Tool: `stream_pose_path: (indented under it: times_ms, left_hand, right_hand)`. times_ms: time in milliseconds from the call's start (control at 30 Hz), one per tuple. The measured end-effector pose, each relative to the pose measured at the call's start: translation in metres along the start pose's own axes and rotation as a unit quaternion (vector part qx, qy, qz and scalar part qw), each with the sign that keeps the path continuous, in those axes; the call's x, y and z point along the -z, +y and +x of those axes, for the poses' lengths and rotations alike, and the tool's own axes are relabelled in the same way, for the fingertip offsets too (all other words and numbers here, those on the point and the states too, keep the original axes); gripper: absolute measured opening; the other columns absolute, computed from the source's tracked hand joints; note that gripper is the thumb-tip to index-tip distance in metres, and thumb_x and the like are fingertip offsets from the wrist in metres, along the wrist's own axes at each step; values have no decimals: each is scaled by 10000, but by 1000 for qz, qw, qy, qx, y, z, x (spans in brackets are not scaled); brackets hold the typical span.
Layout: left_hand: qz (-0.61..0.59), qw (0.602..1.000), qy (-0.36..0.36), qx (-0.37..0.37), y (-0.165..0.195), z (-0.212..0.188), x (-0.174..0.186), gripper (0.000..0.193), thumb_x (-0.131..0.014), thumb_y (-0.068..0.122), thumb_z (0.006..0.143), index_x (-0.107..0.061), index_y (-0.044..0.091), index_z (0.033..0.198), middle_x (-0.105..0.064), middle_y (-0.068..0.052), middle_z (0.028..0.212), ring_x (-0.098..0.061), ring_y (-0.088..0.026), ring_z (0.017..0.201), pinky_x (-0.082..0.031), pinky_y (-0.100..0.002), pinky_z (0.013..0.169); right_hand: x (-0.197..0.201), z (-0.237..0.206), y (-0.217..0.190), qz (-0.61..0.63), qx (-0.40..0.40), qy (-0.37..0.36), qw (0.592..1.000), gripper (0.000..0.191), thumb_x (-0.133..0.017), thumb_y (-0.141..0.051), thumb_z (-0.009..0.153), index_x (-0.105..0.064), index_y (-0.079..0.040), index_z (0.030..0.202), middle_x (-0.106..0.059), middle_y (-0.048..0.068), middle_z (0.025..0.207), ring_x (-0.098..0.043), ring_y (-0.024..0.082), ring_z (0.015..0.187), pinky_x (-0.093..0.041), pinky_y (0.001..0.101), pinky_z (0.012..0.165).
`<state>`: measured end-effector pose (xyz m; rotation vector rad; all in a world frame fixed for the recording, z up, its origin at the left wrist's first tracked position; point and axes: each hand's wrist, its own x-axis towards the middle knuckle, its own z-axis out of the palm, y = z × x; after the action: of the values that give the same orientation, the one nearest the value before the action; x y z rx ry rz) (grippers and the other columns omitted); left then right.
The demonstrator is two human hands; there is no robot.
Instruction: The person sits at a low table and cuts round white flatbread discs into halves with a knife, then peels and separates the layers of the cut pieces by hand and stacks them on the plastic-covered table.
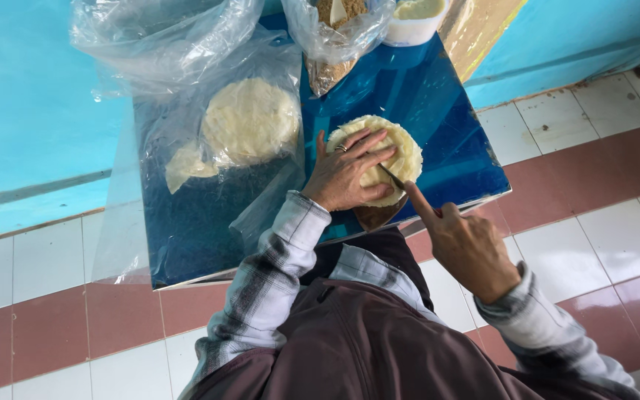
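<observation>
Dough is the centre of the scene: a pale, round, flat disc (401, 152) lies on the blue counter (446, 111), near the edge closest to the person, and everything else can be placed from it.

The left hand (346, 174) lies flat on top of the disc, fingers (368, 144) spread across its upper face and a ring on one of them; it seems to press the disc down so that it stays put under the blade. So this grip is wide and open, pinching nothing, only bearing on the dough.

The right hand (468, 244) comes in from the counter-edge side of the disc, closed around the handle of a thin knife (392, 178), with the forefinger stretched along it, probably to steer the blade. The tip rests against the disc just beside the left hand's fingers. Under the near rim of the disc a brown sheet (375, 216), perhaps paper, juts out over the counter edge.

To the left of the disc, a second pale round (250, 118) and a smaller piece lie beneath clear plastic wrap (187, 59). Beyond the disc, at the far end of the counter, stand a plastic bag of brown crumbs (335, 22) and a white tub (416, 18) of something pale. Red and white floor tiles (594, 192) lie around the counter.
</observation>
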<state>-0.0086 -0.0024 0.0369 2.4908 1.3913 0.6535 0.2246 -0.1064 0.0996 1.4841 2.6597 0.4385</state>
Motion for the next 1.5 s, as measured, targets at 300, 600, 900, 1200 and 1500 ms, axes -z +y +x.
stream_pose_path:
  times_ms: [300, 600, 900, 1200, 1500]
  left_hand:
    - [-25, 999, -18, 10, -2, 2, 2, 722, -739, 713, 770, -594, 397, 1403, -373, 119, 1619, -282, -149, 1511, 46, -790, 1137]
    - [-6, 1000, -19, 7, -11, 4, 1, 741, -726, 721, 758, -591, 399, 1412, -366, 120, 1621, -281, -150, 1512, 30, -770, 1173]
    - [-14, 999, -33, 12, -12, 5, 3, 770, -700, 760, 767, -569, 392, 1431, -365, 113, 1621, -261, -162, 1523, 26, -777, 1163]
    - [21, 1000, -2, -14, -13, 2, 0, 762, -701, 738, 771, -587, 380, 1433, -381, 96, 1622, -325, -159, 1512, 11, -818, 1133]
    - [-73, 978, 185, 64, 2, -27, -9, 620, -562, 646, 1004, -624, 205, 1435, -493, -28, 1609, -436, -248, 1518, -39, -736, 1248]
  right_hand:
    - [4, -26, 8, 96, -9, 55, 994, 776, -569, 37, 879, -356, -155, 1600, -562, 60, 635, -465, 141, 349, -440, 353, 378]
    - [-5, -16, -3, 54, -31, 18, 998, 864, -558, 41, 802, -330, -124, 1619, -603, 70, 698, -484, 113, 362, -450, 321, 365]
    - [6, -54, 11, 28, -35, -46, 998, 801, -573, -1, 882, -323, -187, 1620, -507, 38, 561, -447, 128, 333, -434, 336, 355]
    - [31, -73, 30, 69, -18, -2, 997, 743, -617, -128, 878, -363, -194, 1572, -565, 65, 621, -525, 193, 349, -436, 383, 319]
    - [45, -28, 34, 126, -53, 41, 990, 657, -608, -177, 957, -368, -162, 1569, -620, 49, 653, -484, 116, 313, -409, 354, 289]
